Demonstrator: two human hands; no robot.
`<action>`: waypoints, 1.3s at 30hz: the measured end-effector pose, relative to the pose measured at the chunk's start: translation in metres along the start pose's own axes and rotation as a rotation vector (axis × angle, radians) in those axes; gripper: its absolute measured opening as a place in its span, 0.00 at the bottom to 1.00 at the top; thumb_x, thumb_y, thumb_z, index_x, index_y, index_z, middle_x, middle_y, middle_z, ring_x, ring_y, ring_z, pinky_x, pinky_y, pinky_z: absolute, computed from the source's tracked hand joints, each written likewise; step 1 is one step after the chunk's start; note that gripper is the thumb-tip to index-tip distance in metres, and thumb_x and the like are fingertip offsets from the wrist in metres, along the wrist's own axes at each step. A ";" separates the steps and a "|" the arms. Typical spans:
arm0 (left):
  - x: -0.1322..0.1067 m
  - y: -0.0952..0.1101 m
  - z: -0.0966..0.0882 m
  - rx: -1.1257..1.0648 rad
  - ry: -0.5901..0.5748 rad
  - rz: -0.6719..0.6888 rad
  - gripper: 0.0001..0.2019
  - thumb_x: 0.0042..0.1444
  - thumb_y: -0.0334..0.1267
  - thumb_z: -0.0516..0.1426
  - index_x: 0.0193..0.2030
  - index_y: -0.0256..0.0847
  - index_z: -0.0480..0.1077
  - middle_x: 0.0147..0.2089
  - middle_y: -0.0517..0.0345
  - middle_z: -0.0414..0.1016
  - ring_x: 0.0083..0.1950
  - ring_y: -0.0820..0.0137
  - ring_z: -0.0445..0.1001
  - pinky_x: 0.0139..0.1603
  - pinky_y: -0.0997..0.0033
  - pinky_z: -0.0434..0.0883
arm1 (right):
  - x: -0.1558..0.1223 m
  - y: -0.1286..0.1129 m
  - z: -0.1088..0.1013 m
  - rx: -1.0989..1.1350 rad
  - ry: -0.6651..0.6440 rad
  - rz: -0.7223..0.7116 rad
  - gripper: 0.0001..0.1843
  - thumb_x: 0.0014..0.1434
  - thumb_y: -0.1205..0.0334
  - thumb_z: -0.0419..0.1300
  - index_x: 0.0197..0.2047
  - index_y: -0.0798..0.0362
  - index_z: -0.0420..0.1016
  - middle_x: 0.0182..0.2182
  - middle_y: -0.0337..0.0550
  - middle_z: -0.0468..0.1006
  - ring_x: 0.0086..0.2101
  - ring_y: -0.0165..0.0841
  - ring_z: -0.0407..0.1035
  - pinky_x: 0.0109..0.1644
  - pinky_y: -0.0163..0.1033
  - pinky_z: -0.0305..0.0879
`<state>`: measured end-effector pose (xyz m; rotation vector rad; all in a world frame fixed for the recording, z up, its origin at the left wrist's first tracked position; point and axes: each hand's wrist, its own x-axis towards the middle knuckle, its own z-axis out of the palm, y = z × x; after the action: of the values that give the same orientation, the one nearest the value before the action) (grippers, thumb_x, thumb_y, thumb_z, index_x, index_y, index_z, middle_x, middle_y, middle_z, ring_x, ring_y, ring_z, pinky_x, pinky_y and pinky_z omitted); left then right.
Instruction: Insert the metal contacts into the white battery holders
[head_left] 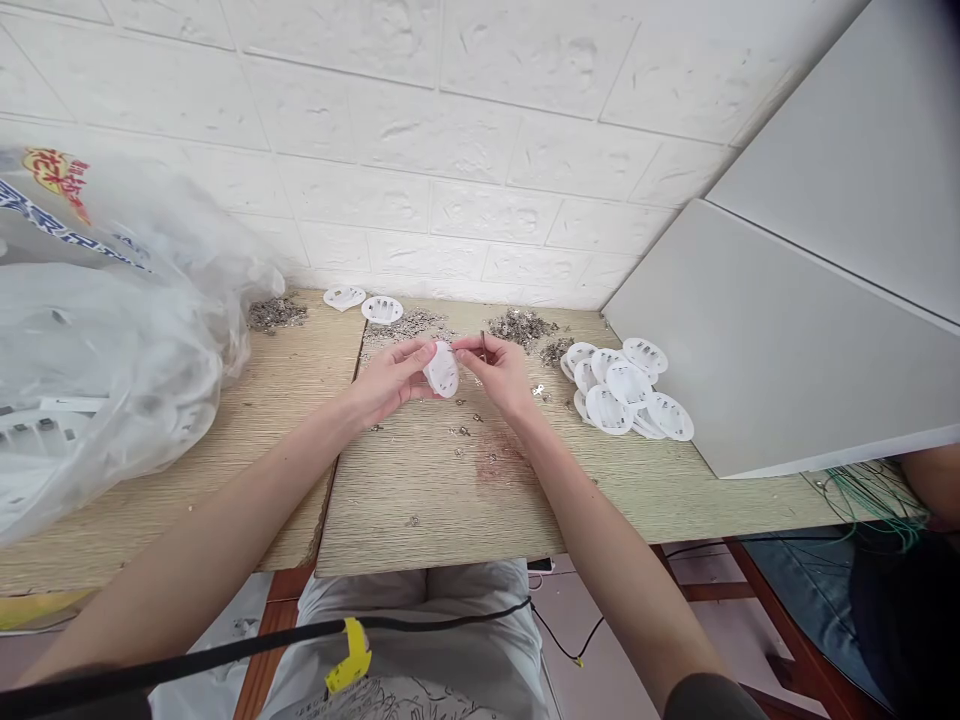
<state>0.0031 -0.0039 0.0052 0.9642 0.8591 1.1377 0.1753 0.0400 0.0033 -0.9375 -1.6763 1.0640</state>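
Note:
My left hand (391, 378) grips a white oval plastic part (442, 370) above the middle of the wooden table (420, 500). My right hand (499, 372) is closed in a pinch beside that part, and a thin dark metal piece (484, 346) sticks up from its fingertips. Both hands meet at the part. Small metal clips (465, 432) lie scattered on the table under the hands.
A pile of white oval parts (626, 398) lies at the right, against a grey panel (787, 340). Heaps of metal clips (517, 326) and two white parts (364, 303) sit by the wall. A large clear plastic bag (97, 340) fills the left. Wires (870, 495) hang at the right edge.

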 end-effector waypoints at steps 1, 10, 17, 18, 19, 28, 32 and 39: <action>0.000 -0.001 0.000 0.001 -0.016 -0.002 0.17 0.54 0.47 0.63 0.44 0.38 0.75 0.42 0.50 0.77 0.39 0.68 0.76 0.41 0.65 0.77 | -0.001 -0.001 0.000 -0.011 -0.005 -0.005 0.09 0.52 0.60 0.61 0.35 0.54 0.78 0.33 0.43 0.79 0.33 0.33 0.70 0.39 0.39 0.65; 0.000 -0.002 0.003 -0.009 0.001 -0.005 0.16 0.52 0.46 0.65 0.43 0.37 0.75 0.39 0.52 0.77 0.37 0.68 0.76 0.38 0.65 0.76 | -0.004 -0.007 0.004 -0.167 0.068 -0.094 0.06 0.51 0.64 0.59 0.31 0.55 0.77 0.26 0.38 0.75 0.25 0.27 0.62 0.30 0.35 0.58; 0.001 -0.003 0.004 -0.017 0.004 -0.008 0.17 0.53 0.47 0.64 0.43 0.36 0.75 0.38 0.51 0.76 0.36 0.68 0.76 0.37 0.65 0.77 | -0.004 -0.006 0.004 -0.221 0.060 -0.107 0.06 0.51 0.65 0.57 0.31 0.55 0.76 0.25 0.38 0.74 0.26 0.28 0.62 0.31 0.35 0.58; 0.001 -0.003 0.004 -0.016 0.003 -0.007 0.17 0.53 0.47 0.64 0.43 0.36 0.75 0.38 0.52 0.76 0.36 0.68 0.76 0.38 0.65 0.77 | -0.004 -0.005 0.004 -0.223 0.061 -0.102 0.06 0.51 0.65 0.57 0.31 0.55 0.75 0.25 0.38 0.74 0.26 0.28 0.62 0.31 0.35 0.58; 0.000 -0.003 0.004 -0.014 0.002 -0.004 0.17 0.52 0.47 0.64 0.43 0.36 0.75 0.38 0.52 0.76 0.36 0.68 0.76 0.38 0.64 0.77 | -0.004 -0.005 0.005 -0.223 0.063 -0.096 0.06 0.51 0.65 0.57 0.31 0.55 0.75 0.25 0.38 0.74 0.26 0.28 0.62 0.31 0.35 0.58; 0.001 -0.006 0.003 0.092 0.027 0.030 0.20 0.50 0.50 0.65 0.43 0.38 0.76 0.38 0.52 0.76 0.39 0.67 0.75 0.37 0.65 0.77 | -0.006 -0.002 0.008 -0.230 0.078 -0.123 0.04 0.52 0.65 0.59 0.31 0.55 0.75 0.27 0.39 0.75 0.28 0.29 0.66 0.32 0.36 0.61; 0.002 -0.009 0.002 0.143 0.034 0.056 0.21 0.50 0.52 0.65 0.45 0.39 0.76 0.40 0.51 0.76 0.40 0.68 0.74 0.38 0.66 0.77 | -0.006 -0.001 0.009 -0.213 0.087 -0.096 0.04 0.52 0.64 0.60 0.31 0.55 0.74 0.27 0.40 0.76 0.27 0.29 0.66 0.32 0.36 0.61; -0.001 -0.005 0.005 0.144 0.044 0.081 0.21 0.50 0.53 0.65 0.43 0.38 0.77 0.37 0.52 0.75 0.38 0.69 0.74 0.34 0.71 0.76 | -0.006 -0.001 0.010 -0.282 0.078 -0.038 0.09 0.55 0.58 0.60 0.27 0.54 0.70 0.24 0.38 0.72 0.26 0.29 0.63 0.32 0.36 0.60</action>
<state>0.0089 -0.0058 0.0027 1.1037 0.9545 1.1818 0.1679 0.0317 0.0006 -1.1063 -1.8009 0.7675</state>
